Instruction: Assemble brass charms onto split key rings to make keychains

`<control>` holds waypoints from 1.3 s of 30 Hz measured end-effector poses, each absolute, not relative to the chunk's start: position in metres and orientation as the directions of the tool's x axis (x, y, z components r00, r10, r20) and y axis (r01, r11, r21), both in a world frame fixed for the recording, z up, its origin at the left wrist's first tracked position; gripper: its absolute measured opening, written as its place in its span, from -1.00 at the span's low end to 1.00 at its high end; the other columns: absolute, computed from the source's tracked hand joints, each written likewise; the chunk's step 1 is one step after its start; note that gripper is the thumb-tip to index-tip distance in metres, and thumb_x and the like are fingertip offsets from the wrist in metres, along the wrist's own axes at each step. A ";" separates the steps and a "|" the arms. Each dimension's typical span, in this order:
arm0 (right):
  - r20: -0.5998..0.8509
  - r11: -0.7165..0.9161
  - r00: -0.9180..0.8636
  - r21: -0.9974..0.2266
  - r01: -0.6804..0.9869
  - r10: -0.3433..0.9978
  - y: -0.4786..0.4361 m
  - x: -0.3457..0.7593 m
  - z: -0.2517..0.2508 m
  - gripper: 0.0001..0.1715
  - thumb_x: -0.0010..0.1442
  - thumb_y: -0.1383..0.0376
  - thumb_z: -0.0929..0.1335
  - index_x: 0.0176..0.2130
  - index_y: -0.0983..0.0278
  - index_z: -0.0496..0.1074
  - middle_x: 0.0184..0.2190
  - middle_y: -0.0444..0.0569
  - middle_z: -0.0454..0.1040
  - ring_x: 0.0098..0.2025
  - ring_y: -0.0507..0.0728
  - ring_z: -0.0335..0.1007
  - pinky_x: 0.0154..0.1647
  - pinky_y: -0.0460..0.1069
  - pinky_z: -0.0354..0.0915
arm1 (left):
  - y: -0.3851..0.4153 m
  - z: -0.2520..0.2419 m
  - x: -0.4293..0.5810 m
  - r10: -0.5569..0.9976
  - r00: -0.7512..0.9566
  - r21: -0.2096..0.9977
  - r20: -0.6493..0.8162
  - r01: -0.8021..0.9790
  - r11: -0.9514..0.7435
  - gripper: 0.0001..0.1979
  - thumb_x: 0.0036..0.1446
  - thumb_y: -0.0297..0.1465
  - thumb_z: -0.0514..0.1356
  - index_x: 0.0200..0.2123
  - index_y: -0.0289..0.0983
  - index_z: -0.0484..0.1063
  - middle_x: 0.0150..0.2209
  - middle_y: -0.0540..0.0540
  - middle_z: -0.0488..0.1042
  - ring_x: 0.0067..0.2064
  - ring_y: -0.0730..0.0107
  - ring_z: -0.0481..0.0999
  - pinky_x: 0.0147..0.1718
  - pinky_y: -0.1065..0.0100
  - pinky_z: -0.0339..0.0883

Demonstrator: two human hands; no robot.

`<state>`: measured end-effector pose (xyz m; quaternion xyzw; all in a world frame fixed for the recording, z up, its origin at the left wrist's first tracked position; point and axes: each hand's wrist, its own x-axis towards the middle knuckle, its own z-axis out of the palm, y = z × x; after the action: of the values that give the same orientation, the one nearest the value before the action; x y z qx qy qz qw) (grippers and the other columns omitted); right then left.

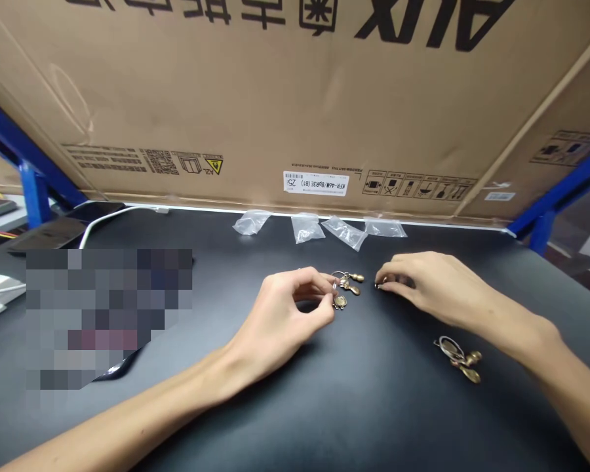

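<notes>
My left hand [295, 305] pinches a metal key ring between thumb and forefinger. Several small brass-coloured charms [341, 301] lie at its fingertips, one round, others like a little gourd and a spoon. To the right, my right hand [423, 285] has thumb and forefinger pressed together just above the table. A tiny dark and shiny bit shows at those fingertips, too small to name. Below the right wrist lies a second key ring with brass charms [459, 357], untouched.
Several crumpled clear plastic bags [307, 227] lie along the back of the black table [275, 419]. Behind them stands a large cardboard box [255, 98] with upside-down print, between blue metal posts [34, 193]. A white cable [103, 216] and a blurred-out object [103, 314] occupy the left.
</notes>
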<state>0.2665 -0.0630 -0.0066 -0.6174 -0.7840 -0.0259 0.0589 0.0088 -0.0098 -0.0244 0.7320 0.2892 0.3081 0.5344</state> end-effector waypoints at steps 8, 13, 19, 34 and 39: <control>0.185 0.236 -0.202 -0.188 0.953 0.962 -0.064 0.255 -0.002 -0.84 0.29 0.23 0.33 -0.28 0.15 0.53 -0.26 -0.13 0.58 -0.30 0.09 0.49 -0.34 -0.05 0.32 | -0.010 -0.023 0.009 0.750 0.642 0.956 0.159 0.088 -0.279 -0.93 0.17 -0.47 0.19 -0.37 -0.29 0.45 -0.07 -0.13 0.61 -0.12 0.32 0.63 -0.04 0.35 0.46; 0.250 0.226 -0.096 -0.566 0.792 0.963 -0.075 0.225 0.008 -0.80 0.32 0.17 0.32 -0.26 0.18 0.50 -0.28 -0.13 0.62 -0.30 0.08 0.53 -0.32 -0.08 0.39 | -0.012 -0.022 0.008 0.729 0.648 0.915 0.220 0.121 -0.384 -0.91 0.16 -0.49 0.18 -0.39 -0.29 0.45 -0.11 -0.11 0.62 -0.09 0.30 0.61 -0.03 0.32 0.45; 0.295 0.283 -0.110 -0.647 0.708 0.949 -0.085 0.203 0.001 -0.87 0.29 0.26 0.34 -0.25 0.18 0.52 -0.29 -0.12 0.62 -0.33 0.08 0.54 -0.35 -0.09 0.42 | -0.014 -0.025 0.010 0.631 0.676 0.769 0.380 0.149 -0.622 -0.88 0.12 -0.55 0.16 -0.37 -0.26 0.47 -0.14 -0.07 0.63 -0.12 0.33 0.60 -0.02 0.32 0.40; 0.564 0.581 -0.370 -0.253 0.774 0.738 -0.087 0.201 -0.015 -0.76 0.35 0.37 0.29 -0.08 0.22 0.53 -0.15 0.00 0.61 -0.13 0.11 0.55 -0.15 -0.03 0.46 | -0.014 -0.018 0.008 0.765 0.609 0.957 0.209 0.033 -0.288 -0.91 0.18 -0.43 0.22 -0.38 -0.30 0.49 -0.09 -0.13 0.62 -0.06 0.26 0.61 -0.02 0.31 0.46; 0.526 0.448 -0.279 -0.227 0.865 0.804 -0.084 0.206 -0.017 -0.76 0.36 0.29 0.30 -0.02 0.23 0.49 -0.11 0.00 0.60 -0.14 0.13 0.53 -0.09 0.02 0.44 | -0.004 -0.010 0.006 0.866 0.422 0.960 0.269 -0.044 -0.277 -0.85 0.14 -0.35 0.29 -0.39 -0.32 0.49 -0.17 -0.16 0.64 -0.05 0.23 0.61 -0.08 0.35 0.49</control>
<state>0.2061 -0.0836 -0.0169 -0.5227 -0.7980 -0.0516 0.2956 0.0059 -0.0038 -0.0095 0.6669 0.3082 0.4405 0.5160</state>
